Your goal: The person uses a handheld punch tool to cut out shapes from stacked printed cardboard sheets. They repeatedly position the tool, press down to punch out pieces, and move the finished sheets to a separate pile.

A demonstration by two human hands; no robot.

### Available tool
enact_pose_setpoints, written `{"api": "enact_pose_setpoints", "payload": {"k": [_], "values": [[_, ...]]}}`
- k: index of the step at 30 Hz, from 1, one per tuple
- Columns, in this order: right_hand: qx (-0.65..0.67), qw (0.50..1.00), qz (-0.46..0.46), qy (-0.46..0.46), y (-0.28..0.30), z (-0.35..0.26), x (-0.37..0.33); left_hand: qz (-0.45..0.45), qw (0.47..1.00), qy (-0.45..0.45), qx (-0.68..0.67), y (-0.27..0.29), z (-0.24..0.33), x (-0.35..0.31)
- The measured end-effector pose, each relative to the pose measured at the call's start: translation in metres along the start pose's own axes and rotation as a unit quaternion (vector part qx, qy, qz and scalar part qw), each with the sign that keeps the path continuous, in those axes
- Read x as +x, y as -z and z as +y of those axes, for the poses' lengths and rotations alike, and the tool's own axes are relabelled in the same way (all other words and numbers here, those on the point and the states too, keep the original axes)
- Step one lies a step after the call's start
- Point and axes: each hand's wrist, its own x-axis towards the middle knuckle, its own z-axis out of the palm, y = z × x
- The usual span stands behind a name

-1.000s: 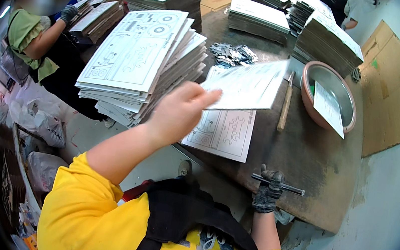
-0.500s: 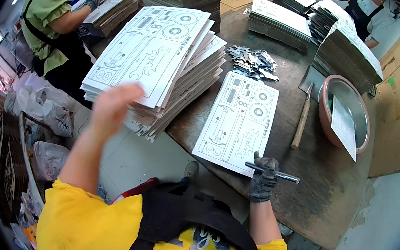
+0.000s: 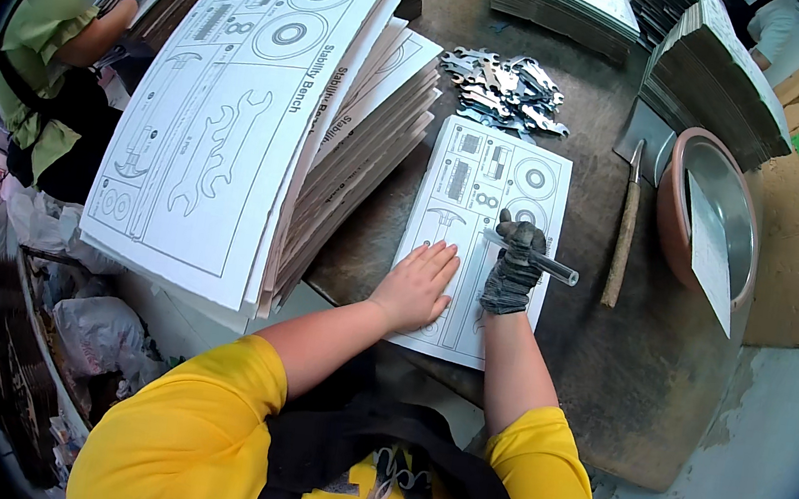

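Observation:
A white sheet or board (image 3: 423, 222) printed with line drawings of tools lies on the table in front of me. My bare left hand (image 3: 422, 283) rests flat on its lower left part, fingers stretched out. Over the right side of the same sheet is my right hand (image 3: 515, 270) in a dark grey glove, closed around a shiny metal rod (image 3: 558, 269) that sticks out to the right. A pile of small metal open-end wrenches (image 3: 502, 86) lies just beyond the sheet. At my left rises a tall, uneven stack of similar printed boards (image 3: 224, 125).
A tool with a wooden handle (image 3: 621, 238) and flat metal blade lies right of the sheet. Beside it stands a reddish-brown bowl (image 3: 671, 215) with a printed card (image 3: 707, 250) leaning out. More board stacks (image 3: 562, 9) line the back. A person in green (image 3: 42, 51) works at far left.
My left hand has come from the tall stack down onto the sheet. My right hand, still gripping the rod, has moved from the sheet's near edge to above its right side.

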Motion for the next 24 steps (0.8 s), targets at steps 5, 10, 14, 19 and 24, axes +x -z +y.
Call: {"api": "enact_pose_setpoints", "payload": {"k": [5, 10, 14, 19, 24], "values": [[-0.011, 0.998, -0.053, 0.039, 0.002, 0.013, 0.009, 0.021, 0.999, -0.005, -0.029, 0.003, 0.0, 0.001], [-0.236, 0.958, -0.128, 0.096, -0.006, 0.006, -0.011, 0.028, 0.999, 0.006, -0.021, 0.005, 0.003, 0.002], [-0.286, 0.946, -0.153, -0.007, 0.012, -0.008, -0.071, 0.035, 0.999, 0.009, -0.005, 0.002, 0.002, 0.002], [-0.051, 0.96, -0.245, -0.126, 0.038, -0.023, -0.168, 0.037, 0.999, 0.002, 0.015, -0.003, 0.003, 0.001], [-0.28, 0.91, -0.239, 0.191, 0.035, -0.029, -0.177, 0.002, 0.998, 0.01, 0.069, -0.004, 0.004, 0.001]]}}
